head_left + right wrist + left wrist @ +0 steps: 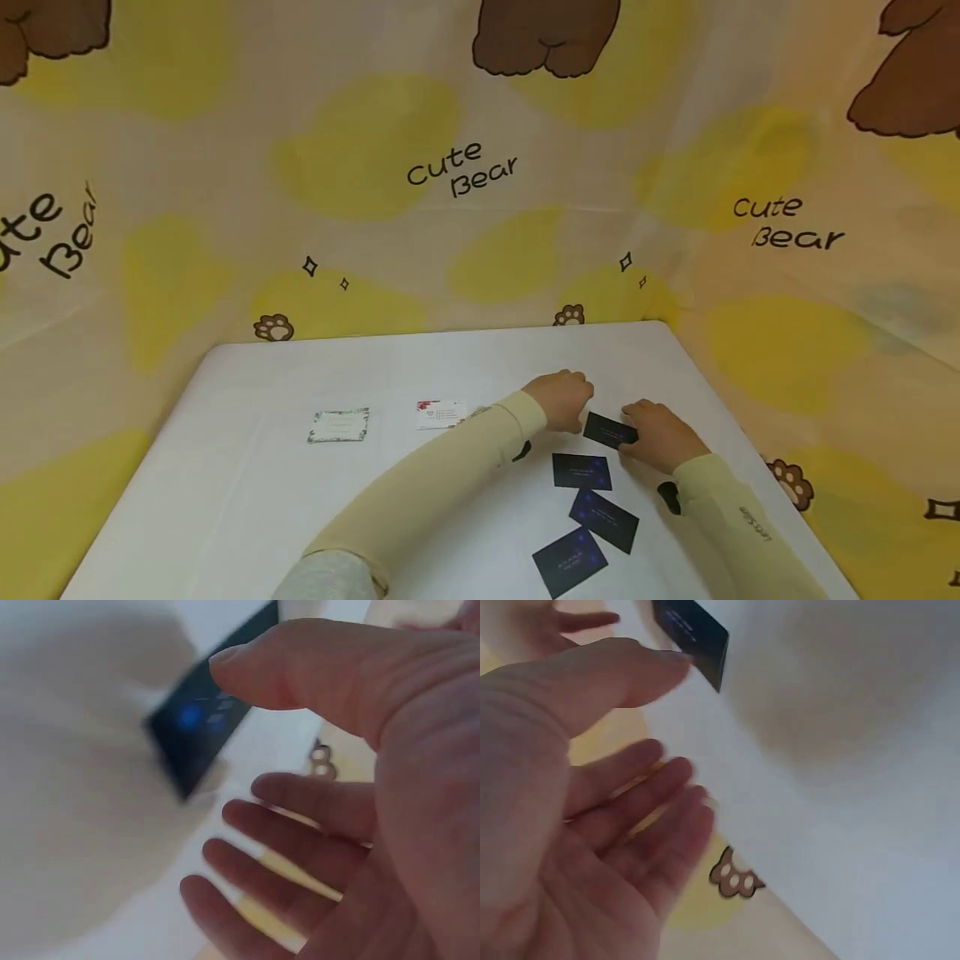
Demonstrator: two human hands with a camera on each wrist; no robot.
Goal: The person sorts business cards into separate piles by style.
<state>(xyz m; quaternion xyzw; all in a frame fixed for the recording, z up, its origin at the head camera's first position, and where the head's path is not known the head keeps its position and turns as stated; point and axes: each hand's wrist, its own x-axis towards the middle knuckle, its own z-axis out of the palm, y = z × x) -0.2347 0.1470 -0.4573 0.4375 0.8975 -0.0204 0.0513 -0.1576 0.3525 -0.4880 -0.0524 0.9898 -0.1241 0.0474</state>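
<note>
Flanking a black rectangular card (609, 430), left hand (560, 400) and right hand (660, 435) spread loosely; white worktop (622, 353) runs open to its far edge.

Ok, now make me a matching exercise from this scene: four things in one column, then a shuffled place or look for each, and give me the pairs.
Things:
1. Leftmost card
2. Farthest dark card
3. Backdrop
4. Tabletop

Places and looks:
A. Yellow patches and "Cute Bear" lettering
B. Plain white
C. Pale, with a leafy border
D. Between the left hand and right hand

Pairs: 1-C, 2-D, 3-A, 4-B
</note>
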